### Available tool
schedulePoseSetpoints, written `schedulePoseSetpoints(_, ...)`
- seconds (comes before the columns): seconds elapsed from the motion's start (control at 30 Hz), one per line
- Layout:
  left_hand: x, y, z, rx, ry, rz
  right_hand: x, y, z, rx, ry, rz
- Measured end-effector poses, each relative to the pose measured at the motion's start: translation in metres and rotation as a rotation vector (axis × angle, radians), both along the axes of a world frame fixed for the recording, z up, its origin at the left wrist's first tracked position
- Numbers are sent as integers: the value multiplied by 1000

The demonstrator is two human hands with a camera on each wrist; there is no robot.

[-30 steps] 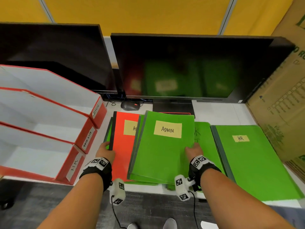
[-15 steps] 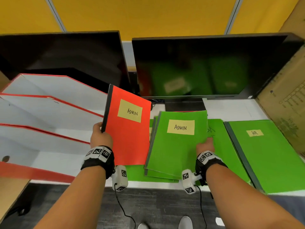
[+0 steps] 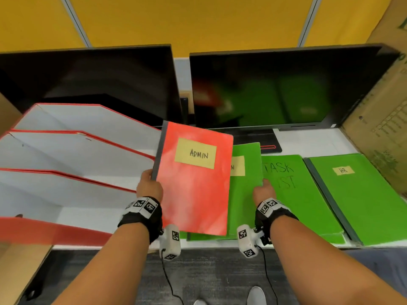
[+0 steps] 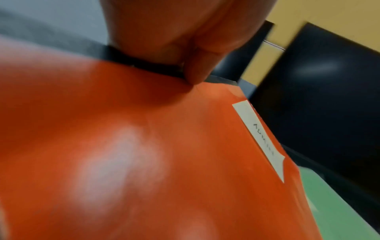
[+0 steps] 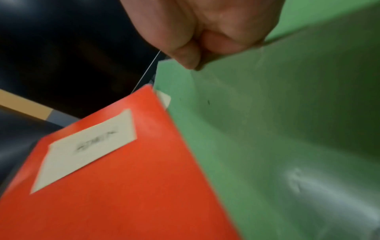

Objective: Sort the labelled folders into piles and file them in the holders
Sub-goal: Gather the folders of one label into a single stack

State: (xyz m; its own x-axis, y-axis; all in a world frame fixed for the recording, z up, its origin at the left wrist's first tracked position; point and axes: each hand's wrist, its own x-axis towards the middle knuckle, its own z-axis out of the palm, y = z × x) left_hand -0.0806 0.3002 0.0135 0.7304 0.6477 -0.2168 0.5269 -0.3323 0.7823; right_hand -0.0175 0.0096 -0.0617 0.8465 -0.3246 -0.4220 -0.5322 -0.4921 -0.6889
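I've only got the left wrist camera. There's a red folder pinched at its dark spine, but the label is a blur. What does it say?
Observer: In the head view the red folder's label reads ADMIN.
Operator: What's the right hand doing?
Observer: The right hand pinches the right edge of a green folder, which the red one partly covers.
Operator: Where are the holders?
Observer: Three red-edged holders stand just left of the left hand, open side up; no folder shows in them.
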Motion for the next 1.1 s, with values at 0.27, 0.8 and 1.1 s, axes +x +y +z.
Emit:
schedulePoseSetpoints(0.27, 13, -22, -47, 51, 245, -225, 2, 22, -23, -62, 166, 276)
schedulePoseSetpoints(0.8, 23, -21, -92, 52, 586, -246, 7, 30, -31, -190, 215, 541)
schedulePoseSetpoints(1.1, 19, -20, -70, -192, 196, -181, 12, 21, -26, 60, 60, 398)
